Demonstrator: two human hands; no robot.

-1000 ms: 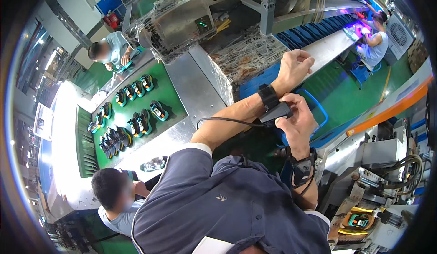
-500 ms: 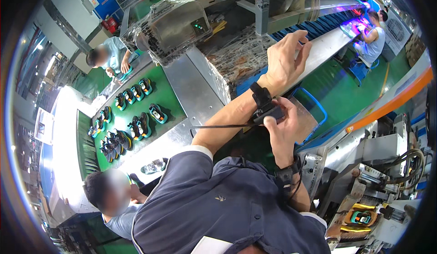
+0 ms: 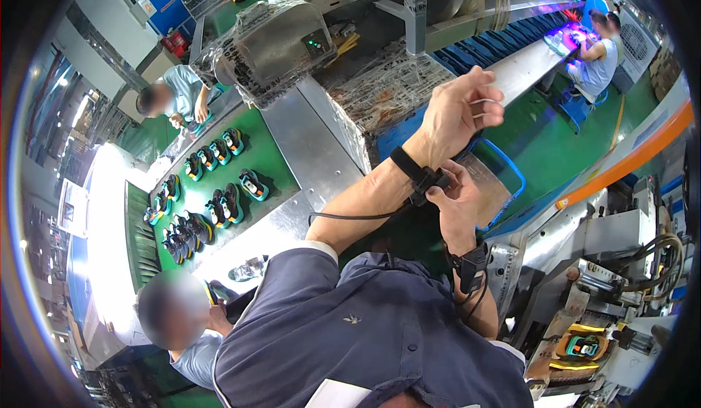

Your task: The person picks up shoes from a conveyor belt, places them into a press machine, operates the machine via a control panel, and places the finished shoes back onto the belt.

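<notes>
My left hand (image 3: 460,112) is raised in front of me, palm turned aside, its fingers loosely bent and apart with nothing in them. A black wrist strap (image 3: 409,165) goes round my left wrist and carries a small dark device (image 3: 431,183). From that device a thin black cable (image 3: 350,216) runs back along my left forearm. My right hand (image 3: 460,202) is closed on the wrist device, thumb on the near side; the far fingers are partly hidden. Another black device on a strap (image 3: 469,268) sits on my right wrist.
Several dark shoes with teal and orange soles (image 3: 219,207) stand on a green conveyor (image 3: 274,145) at left. One co-worker (image 3: 175,97) is beyond it, another (image 3: 179,320) near left, more at far right. A wrapped machine (image 3: 277,50) stands ahead, a metal press (image 3: 584,291) at right.
My left hand has dropped slightly and its fingers have turned. The wrist device, held by my right hand, now sits closer against the strap. The near co-worker's head has turned.
</notes>
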